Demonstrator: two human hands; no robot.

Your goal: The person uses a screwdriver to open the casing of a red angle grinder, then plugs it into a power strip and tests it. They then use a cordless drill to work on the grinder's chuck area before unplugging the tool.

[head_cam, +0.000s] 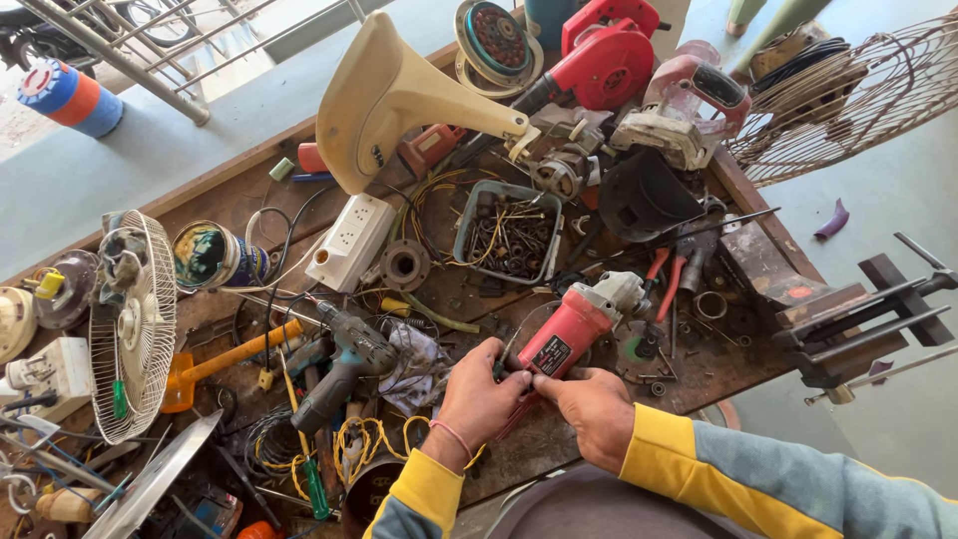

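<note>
At the near edge of the cluttered wooden workbench (249, 190), left hand (479, 399) and right hand (597, 411) close together on the rear of the red angle grinder (574, 324), best steadied firmly while fingertips work its tail end.

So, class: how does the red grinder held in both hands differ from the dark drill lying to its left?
The red grinder is red with a grey head; the drill is dark teal and black. The grinder is gripped at its rear end by the left hand and right hand; the drill lies untouched. The grinder is a straight body; the drill is pistol-shaped. Both are power tools on the workbench.
</note>
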